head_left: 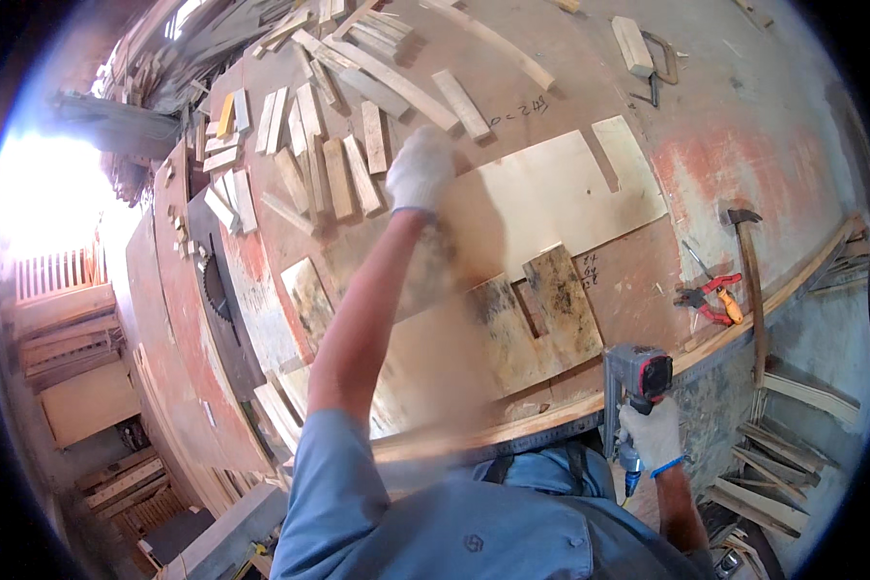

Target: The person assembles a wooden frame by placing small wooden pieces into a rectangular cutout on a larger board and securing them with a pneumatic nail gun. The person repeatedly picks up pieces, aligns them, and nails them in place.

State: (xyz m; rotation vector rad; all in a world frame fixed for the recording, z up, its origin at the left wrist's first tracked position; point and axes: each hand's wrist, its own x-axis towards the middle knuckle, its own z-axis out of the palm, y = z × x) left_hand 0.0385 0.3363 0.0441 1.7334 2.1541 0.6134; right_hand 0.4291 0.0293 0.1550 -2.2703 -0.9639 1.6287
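My left hand (420, 172), in a white knit glove, reaches over the workbench beside a loose pile of short wood blocks (337, 179). Its fingers are blurred and turned away, so their pose is unclear. At the bench's near edge, my right hand (652, 435), also gloved, is wrapped round the grip of a grey and black nail gun (638, 372) with a blue air fitting below. Between the hands lie pale plywood pieces (541, 198) with a slot cut in, and a dark-stained notched plywood piece (561, 295) nearer me.
Right of the plywood lie red-handled pliers (713, 300), a screwdriver (730, 305) and a hammer (747, 261). A clamp (663, 58) sits by a wood block (632, 46) at the far right. On the left is a toothed saw blade (214, 287); scrap wood (764, 483) is stacked below right.
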